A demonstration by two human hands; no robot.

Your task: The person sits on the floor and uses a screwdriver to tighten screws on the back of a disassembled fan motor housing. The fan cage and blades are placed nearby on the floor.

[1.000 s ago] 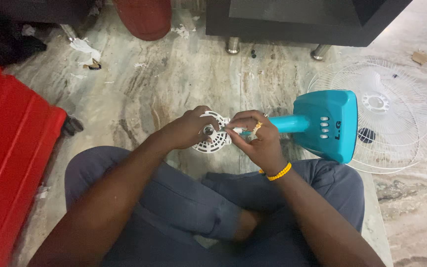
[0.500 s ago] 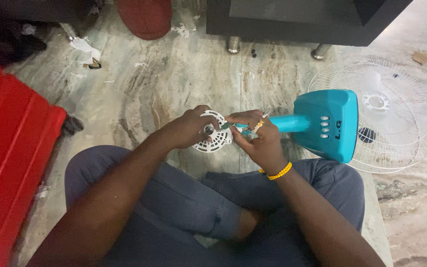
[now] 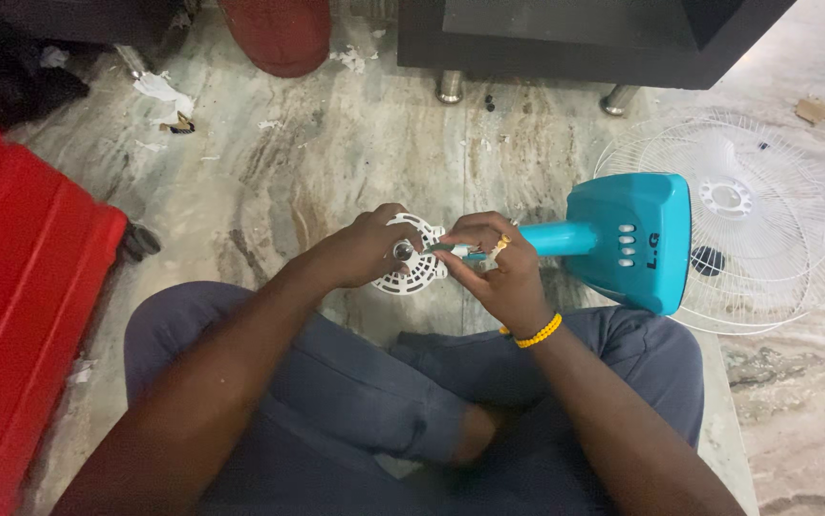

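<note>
Over crossed legs, above marble floor (image 3: pixel 240 191): both hands working at one small part.
Left hand (image 3: pixel 360 253): curled closed around rim of white vented plastic disc (image 3: pixel 412 272), thumb across the top near a small metal hub (image 3: pixel 402 251) at disc centre.
Right hand (image 3: pixel 494 268): pinched shut on a thin teal-and-silver tool, likely a screwdriver (image 3: pixel 453 250), tip aimed toward the hub; beaded yellow bracelet (image 3: pixel 537 333) on wrist.
Disc position: held up off the floor between the hands, just beside the neck of the teal fan body (image 3: pixel 632 239).
Fan body: lying on its side, neck toward the hands, button row facing up; resting partly on white wire grille (image 3: pixel 776 220), which lies flat on the floor.
Disc handling, judged: light, thin slotted plastic, stiff but probably brittle at ribs; best held by outer rim with thumb bracing near hub, not by the slots; squeezing hard risks cracking.
Tool handling, judged: slim smooth shaft, prone to slipping off a screw head; fingertip pinch near tip gives control.
Fan body handling, judged: bulkiest piece, smooth hard shell; neck the natural hold.
Grille handling, judged: light, springy, bends easily; lift by outer ring.
Surroundings: red case (image 3: pixel 21 315) at left, dark cabinet (image 3: pixel 575 38) on metal feet ahead, paper scraps (image 3: pixel 164 94) on floor.
</note>
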